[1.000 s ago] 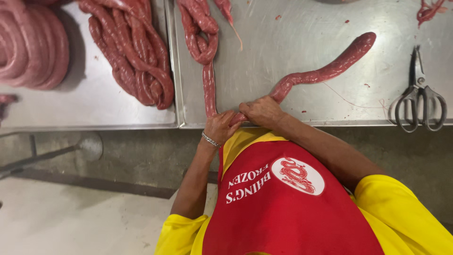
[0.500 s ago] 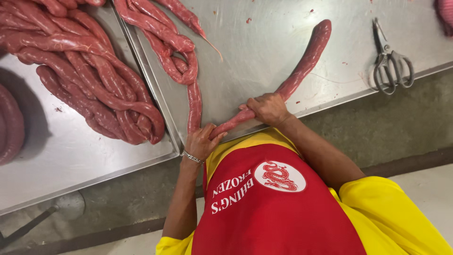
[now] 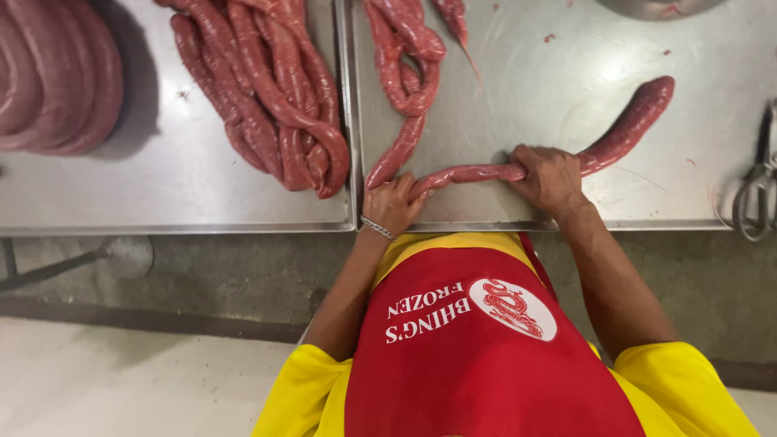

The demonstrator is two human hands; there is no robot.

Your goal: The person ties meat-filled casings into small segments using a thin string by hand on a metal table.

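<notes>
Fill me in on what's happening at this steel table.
A person in a red apron over a yellow shirt is working a long raw sausage on the steel table. The left hand pinches it near the table's front edge, while the right hand grips it farther along. More sausage coils lie on the neighbouring tray, and scissors rest at the right.

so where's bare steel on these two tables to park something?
Free: the right table between the sausage coil and the thick sausage end, and on to the scissors. Also the left table's front strip between its two sausage heaps. Crowded: the front edge where the left hand and right hand grip the link.
</notes>
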